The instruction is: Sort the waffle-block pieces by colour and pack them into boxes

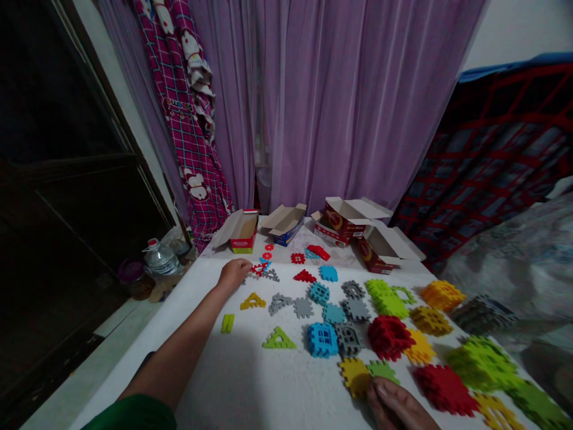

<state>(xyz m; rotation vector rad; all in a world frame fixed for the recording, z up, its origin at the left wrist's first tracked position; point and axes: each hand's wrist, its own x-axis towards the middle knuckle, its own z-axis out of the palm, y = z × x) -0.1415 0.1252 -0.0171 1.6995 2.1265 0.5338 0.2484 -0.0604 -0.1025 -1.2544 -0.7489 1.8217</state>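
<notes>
- The right hand (398, 406) is cut off by the bottom edge. Only the back of it and some fingers show. It lies flat and open, and its fingers touch a yellow tile (355, 376) and a green tile (384, 370).
- The left hand (233, 273) is far out on a long, bare arm. Its fingers are curled over a small red piece (258, 269) by a grey triangle (271, 275). I cannot tell if it grips the piece or just touches it.
- The right side is blurry. A green pile (481, 361) and a red pile (443, 388) there look fuzzy.
- The left side of the room is very dark. A water bottle (160, 258) stands low there, next to the table.
- The table (250, 382) is white and a bit grainy.
- Purple curtains (340, 101) hang behind it. A pink checked cloth (188, 119) hangs beside them. A dark blanket (496, 161) with red squares is on the right.
- Open card boxes (353, 224) sit at the far end of the table.
- The pieces are plastic with bumpy, toothy edges. Many are flat squares. Some are triangles with holes, like the light green triangle (279, 340) and the yellow triangle (252, 302).
- A blue cube (322, 340) made of tiles sits in the middle, touching a grey one (348, 339).
- A red round lump (388, 336) sits just right of those.
</notes>
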